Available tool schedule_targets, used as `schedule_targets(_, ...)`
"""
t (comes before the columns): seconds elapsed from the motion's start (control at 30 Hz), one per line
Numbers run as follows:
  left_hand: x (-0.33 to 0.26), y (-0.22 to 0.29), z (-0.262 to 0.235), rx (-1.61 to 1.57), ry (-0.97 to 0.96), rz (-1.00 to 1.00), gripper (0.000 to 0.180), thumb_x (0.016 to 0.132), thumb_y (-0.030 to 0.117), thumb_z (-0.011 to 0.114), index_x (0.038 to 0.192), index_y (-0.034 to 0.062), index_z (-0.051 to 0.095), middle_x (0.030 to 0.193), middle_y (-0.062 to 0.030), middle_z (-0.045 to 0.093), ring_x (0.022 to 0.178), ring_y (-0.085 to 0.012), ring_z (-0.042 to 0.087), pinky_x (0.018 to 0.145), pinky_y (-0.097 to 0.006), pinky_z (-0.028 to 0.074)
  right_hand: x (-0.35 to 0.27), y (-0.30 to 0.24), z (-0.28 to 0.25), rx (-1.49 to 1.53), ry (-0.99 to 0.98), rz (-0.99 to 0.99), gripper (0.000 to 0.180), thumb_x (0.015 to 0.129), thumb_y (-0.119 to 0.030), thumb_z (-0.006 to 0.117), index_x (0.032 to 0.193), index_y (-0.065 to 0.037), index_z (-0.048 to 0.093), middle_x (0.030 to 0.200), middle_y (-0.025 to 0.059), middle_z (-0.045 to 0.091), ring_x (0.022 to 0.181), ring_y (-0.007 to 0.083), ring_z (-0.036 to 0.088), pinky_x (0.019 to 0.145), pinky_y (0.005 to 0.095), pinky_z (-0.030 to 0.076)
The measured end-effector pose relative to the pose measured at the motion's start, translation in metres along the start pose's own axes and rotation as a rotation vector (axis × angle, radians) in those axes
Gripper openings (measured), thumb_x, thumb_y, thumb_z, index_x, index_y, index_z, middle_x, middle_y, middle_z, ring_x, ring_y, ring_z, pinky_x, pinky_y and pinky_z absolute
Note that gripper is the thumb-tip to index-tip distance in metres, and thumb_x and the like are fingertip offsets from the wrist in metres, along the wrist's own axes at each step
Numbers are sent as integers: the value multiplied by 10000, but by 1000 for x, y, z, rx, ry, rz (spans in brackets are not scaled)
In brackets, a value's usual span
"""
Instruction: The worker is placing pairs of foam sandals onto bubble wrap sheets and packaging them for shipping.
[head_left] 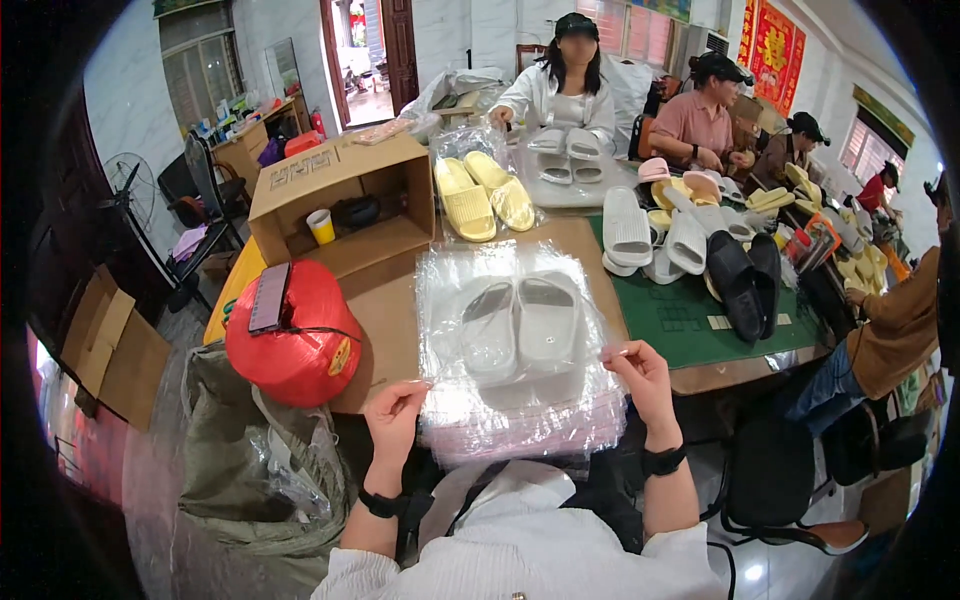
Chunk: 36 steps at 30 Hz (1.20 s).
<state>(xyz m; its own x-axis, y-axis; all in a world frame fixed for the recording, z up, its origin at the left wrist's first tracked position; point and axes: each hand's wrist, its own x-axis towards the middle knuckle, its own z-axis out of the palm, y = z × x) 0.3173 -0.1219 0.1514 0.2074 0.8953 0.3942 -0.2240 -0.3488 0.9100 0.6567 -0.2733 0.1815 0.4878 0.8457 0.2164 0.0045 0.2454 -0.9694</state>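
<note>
A pair of white slippers [547,340] lies side by side under the film of a clear plastic bag [447,385], toes toward the far side. My left hand [396,410] pinches the bag's left edge near its close corner. On the opposite edge, my right hand [643,375] grips the film between thumb and fingers, slightly farther from me. Beneath the bag is a pile of flat clear bags [525,435], pinkish along the near side. Whether the slippers are fully inside the bag, I cannot tell.
Left of the bag stand a red bundle [290,335] with a phone on it and an open cardboard box [345,165] holding a yellow cup [320,226]. Bagged yellow slippers [468,200] lie beyond. Black slippers [738,285] and several pale ones rest on a green mat [650,310]. Other people work around the table.
</note>
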Motion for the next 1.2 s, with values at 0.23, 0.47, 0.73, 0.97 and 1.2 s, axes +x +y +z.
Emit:
schedule_targets(0.23,-1,-40,-11,495,-281,423,222,773,-120,646,861,51,756,909,-76,752,1090,-310,684,925,-365,531,-12,73,-23,-187,15,-164,93,874,44,632,954,-1,618,997,66,691,944,135,659,876,264,515)
schedule_targets(0.47,-1,-2,-16,643,-334,356,164,755,13,682,865,98,768,1168,-109,673,1305,-368,512,1056,-452,434,-23,46,-14,-736,38,-334,233,796,26,622,1027,0,631,1174,196,641,1146,388,594,998,439,463)
schedule_targets(0.73,13,2,53,924,-450,508,473,948,275,605,1402,148,561,1572,-185,355,1451,-440,290,1163,-541,288,-12,9,73,-1045,-61,-549,644,907,-198,684,1466,-28,413,1555,205,356,1447,417,310,1183,519,255)
schedule_targets(0.97,-3,-57,58,1051,-553,376,688,921,351,631,1529,151,377,1626,-221,190,1485,-452,185,1184,-563,235,-12,83,67,-1110,-56,-333,929,920,-413,654,1540,72,160,1600,291,186,1484,456,192,1205,521,191)
schedule_targets(1.2,1,-63,55,942,-517,265,955,855,377,704,1527,-73,195,1603,-313,155,1483,-473,176,1216,-504,187,-10,91,63,-1142,-68,-327,968,924,-508,623,1513,117,177,1583,323,193,1473,477,194,1208,518,190)
